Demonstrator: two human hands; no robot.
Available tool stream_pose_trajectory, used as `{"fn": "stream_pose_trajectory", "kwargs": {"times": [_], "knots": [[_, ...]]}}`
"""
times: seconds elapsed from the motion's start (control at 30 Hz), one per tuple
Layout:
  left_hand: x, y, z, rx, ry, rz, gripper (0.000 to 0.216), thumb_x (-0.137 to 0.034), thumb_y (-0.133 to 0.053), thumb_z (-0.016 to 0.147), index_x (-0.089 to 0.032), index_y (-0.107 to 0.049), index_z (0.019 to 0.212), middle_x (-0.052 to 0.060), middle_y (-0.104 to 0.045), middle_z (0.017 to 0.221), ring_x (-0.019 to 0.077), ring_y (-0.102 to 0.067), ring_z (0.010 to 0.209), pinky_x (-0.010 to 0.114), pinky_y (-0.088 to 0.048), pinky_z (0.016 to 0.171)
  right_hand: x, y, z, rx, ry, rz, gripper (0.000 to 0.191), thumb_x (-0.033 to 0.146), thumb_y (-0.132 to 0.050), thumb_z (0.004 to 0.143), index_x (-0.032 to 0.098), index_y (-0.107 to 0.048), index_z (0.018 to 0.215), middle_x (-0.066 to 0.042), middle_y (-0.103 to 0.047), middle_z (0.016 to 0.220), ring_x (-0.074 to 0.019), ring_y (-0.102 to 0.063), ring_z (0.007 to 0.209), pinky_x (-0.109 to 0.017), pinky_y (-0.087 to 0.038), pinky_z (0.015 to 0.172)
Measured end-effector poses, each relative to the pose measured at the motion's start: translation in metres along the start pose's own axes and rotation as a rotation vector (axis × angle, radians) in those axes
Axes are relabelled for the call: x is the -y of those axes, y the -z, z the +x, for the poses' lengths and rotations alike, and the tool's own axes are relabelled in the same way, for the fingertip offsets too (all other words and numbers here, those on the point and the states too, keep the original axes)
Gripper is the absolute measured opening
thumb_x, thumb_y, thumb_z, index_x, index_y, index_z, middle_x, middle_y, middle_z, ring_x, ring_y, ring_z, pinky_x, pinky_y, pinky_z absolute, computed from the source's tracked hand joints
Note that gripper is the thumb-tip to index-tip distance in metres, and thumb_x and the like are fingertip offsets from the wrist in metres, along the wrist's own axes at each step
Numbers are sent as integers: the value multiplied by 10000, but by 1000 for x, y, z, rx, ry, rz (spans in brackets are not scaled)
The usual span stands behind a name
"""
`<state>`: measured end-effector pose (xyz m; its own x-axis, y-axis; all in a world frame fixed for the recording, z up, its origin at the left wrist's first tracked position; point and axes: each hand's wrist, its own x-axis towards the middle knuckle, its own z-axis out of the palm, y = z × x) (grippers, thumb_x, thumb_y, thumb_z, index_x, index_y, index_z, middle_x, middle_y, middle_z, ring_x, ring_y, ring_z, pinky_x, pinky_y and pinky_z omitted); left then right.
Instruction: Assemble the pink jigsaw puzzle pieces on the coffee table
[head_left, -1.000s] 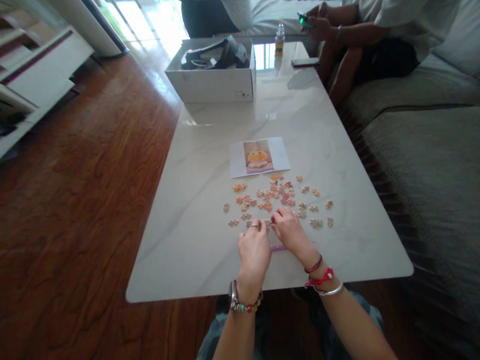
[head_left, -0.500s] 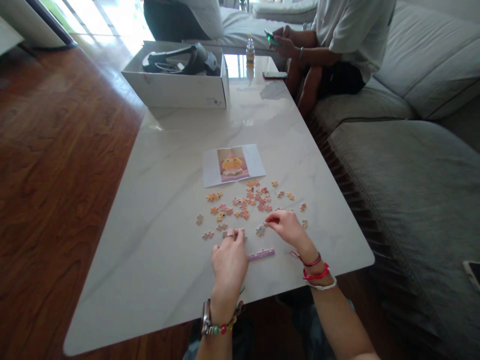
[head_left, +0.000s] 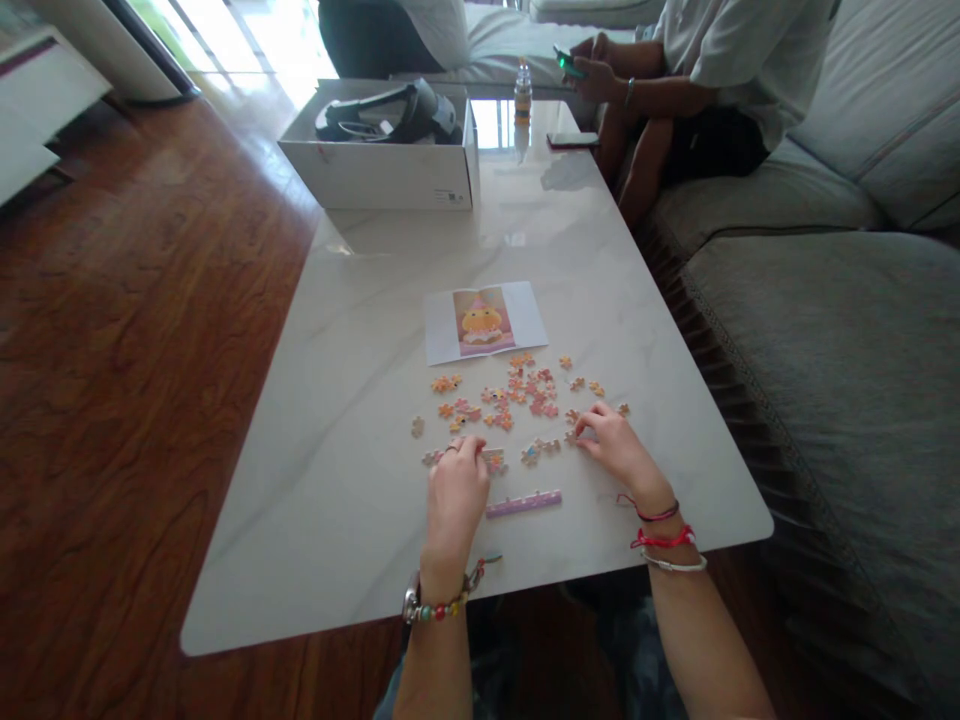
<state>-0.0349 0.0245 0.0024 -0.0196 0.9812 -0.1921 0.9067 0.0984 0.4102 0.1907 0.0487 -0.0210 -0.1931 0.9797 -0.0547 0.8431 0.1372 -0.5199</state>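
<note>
My right hand (head_left: 621,455) pinches a pale jigsaw puzzle piece (head_left: 571,438) at the right side of the spread of pieces. Fingers together and bent down, my left hand (head_left: 459,490) is low over the table beside a few pieces (head_left: 495,460); whatever its fingertips hold is hidden. Between the hands lies a short row of pale pieces with a blue spot (head_left: 531,453). Nearer to me is a joined purple strip (head_left: 523,504) of puzzle. Orange and pink loose pieces (head_left: 541,388) are scattered beyond both hands.
A folded sheet with a cartoon picture (head_left: 484,320) lies behind the pieces on the white marble-look table (head_left: 315,480). Farther off stand a white box (head_left: 379,178) holding a dark headset and a bottle (head_left: 523,95). A person (head_left: 720,80) with a phone sits on the grey sofa (head_left: 832,320).
My right hand has moved right, from the blue-spotted piece to a pale piece. My left hand has lifted off the end of the purple strip and moved slightly away from me. The view has shifted.
</note>
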Motion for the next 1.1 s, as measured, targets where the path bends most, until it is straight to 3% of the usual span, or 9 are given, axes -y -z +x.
{"fn": "stream_pose_trajectory", "kwargs": {"times": [0.17,0.33,0.57,0.67,0.77,0.87,0.97,1.03,1.1], "knots": [[36,11,6,-193,133,-126,254,-153,-397,782,-160,-586,952,76,-573,942,167,-560,834,292,-427,800,1,-3,0,38,54,32,120,54,-524,679,165,-549,640,-15,-554,683,-141,-535,669,-259,-418,651],[71,15,3,-156,262,-112,188,-207,-508,754,-171,-603,912,64,-563,913,160,-553,820,291,-437,780,0,-12,0,-5,76,55,173,108,-526,695,183,-594,835,-16,-563,736,-139,-541,639,-267,-423,639],[65,12,3,-112,228,-126,107,-241,-550,746,-164,-603,796,54,-561,853,155,-536,792,281,-430,754,6,-14,2,-7,96,49,94,119,-490,681,187,-553,664,-20,-549,696,-145,-533,625,-272,-421,609],[65,12,3,-107,221,-115,100,-241,-545,749,-162,-600,777,54,-558,842,154,-533,791,282,-427,749,18,-8,1,-45,10,237,77,182,-515,709,190,-586,738,0,-563,617,-136,-529,562,-275,-428,572],[68,13,2,-112,230,-137,121,-238,-542,750,-159,-598,823,55,-555,849,153,-536,784,285,-432,745,23,3,1,-169,-148,646,189,283,-566,719,191,-595,881,-6,-605,683,-139,-582,589,-264,-453,536],[55,13,3,-173,207,-193,161,-225,-539,746,-156,-589,882,60,-553,870,159,-540,790,303,-436,758,20,17,-1,-358,-257,1027,205,337,-613,689,200,-576,837,-1,-598,756,-153,-624,683,-245,-480,532],[18,8,3,-207,82,-406,211,-299,-510,769,-161,-571,915,59,-567,869,147,-552,749,297,-453,716,24,24,-3,-443,-287,1150,208,355,-633,668,208,-558,795,21,-584,717,-143,-624,701,-253,-502,585],[-11,2,1,-59,-47,-697,267,-347,-493,777,-169,-540,970,53,-586,868,130,-573,718,246,-463,616,36,19,-4,-357,-251,1099,223,367,-656,638,190,-565,738,11,-595,680,-127,-601,658,-239,-494,578],[-32,-4,-2,100,-116,-934,298,-367,-510,761,-170,-512,985,42,-601,827,125,-592,683,202,-441,517,53,9,-4,-140,-170,1069,214,365,-653,639,175,-579,704,5,-598,651,-116,-577,616,-230,-483,553]]}}
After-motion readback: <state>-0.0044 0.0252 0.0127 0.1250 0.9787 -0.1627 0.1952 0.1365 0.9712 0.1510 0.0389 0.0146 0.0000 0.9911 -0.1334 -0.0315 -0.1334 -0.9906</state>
